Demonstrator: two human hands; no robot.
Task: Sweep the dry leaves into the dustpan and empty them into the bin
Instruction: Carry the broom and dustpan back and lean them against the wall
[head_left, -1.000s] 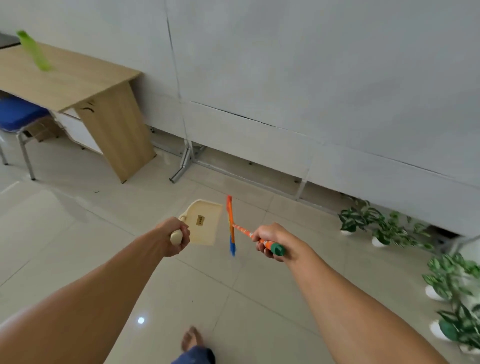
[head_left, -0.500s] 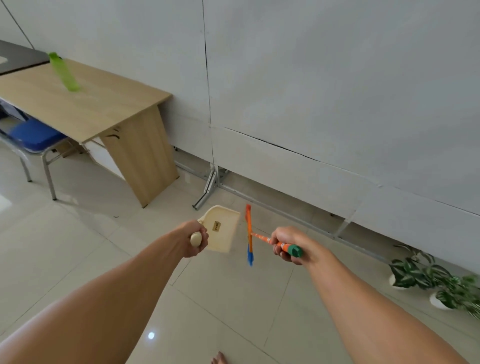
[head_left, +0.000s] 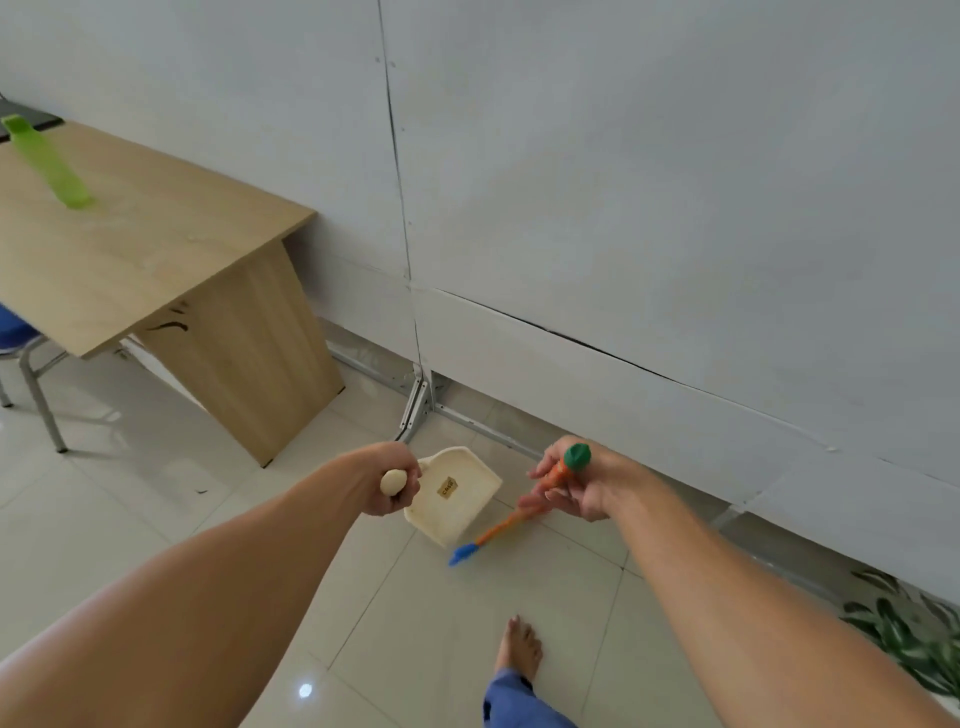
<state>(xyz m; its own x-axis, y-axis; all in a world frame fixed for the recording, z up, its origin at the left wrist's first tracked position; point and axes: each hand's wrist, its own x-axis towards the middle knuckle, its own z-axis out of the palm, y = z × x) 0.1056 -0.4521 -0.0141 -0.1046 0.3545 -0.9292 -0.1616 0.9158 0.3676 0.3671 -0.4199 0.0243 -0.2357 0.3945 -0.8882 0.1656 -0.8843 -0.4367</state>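
Left hand grips cream dustpan; right hand holds orange, green-capped, blue-bristled brush.

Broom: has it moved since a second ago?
Yes. Against the wall bracket, the broom has swung its blue end down toward the floor.

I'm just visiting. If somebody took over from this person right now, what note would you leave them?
Left hand grips the handle of the cream dustpan, held low near the wall.
Right hand holds the orange brush, blue bristles down beside the pan's edge.
Done: both tools in hand. No dry leaves or bin in view.
Left: find the leaves, sweep them in, empty into the bin.
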